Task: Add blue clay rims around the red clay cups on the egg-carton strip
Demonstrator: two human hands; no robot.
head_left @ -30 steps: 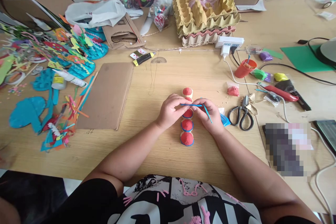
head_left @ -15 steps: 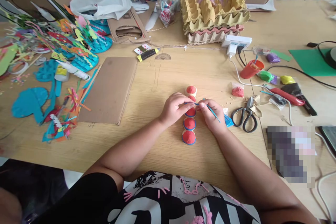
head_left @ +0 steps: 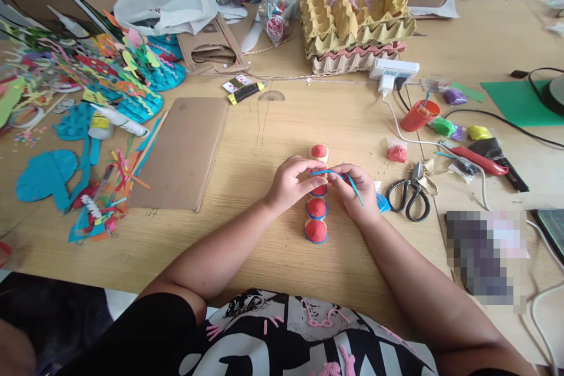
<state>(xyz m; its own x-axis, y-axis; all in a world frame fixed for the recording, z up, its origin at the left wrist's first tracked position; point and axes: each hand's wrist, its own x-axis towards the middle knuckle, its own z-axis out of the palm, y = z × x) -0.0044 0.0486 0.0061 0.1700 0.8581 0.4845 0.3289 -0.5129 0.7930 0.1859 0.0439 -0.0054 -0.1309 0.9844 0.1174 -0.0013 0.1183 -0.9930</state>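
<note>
A thin blue clay strip point(head_left: 356, 190) is pinched between my two hands, one end hanging down past the right fingers. My left hand point(head_left: 294, 181) closes on its left part with thumb and index finger. My right hand point(head_left: 352, 188) closes on it further right. Below the fingers runs a row of red domes point(head_left: 316, 230) on a pale base, like a strip cut from an egg tray. The nearer domes have blue edging around their lower rims; the far dome point(head_left: 319, 151) shows a pale rim. The hands partly hide the middle domes.
Black-handled scissors point(head_left: 410, 197) lie right of my hand, near a red clay packet point(head_left: 397, 151) and an orange cup point(head_left: 420, 116). A cardboard sheet point(head_left: 180, 153) and blue craft pieces point(head_left: 46, 173) are at left. Egg trays point(head_left: 356, 23) are stacked at the back.
The blue strip now bows upward between the fingers, and more of it shows. Both hands stay above the row of domes; the whole view has shifted slightly.
</note>
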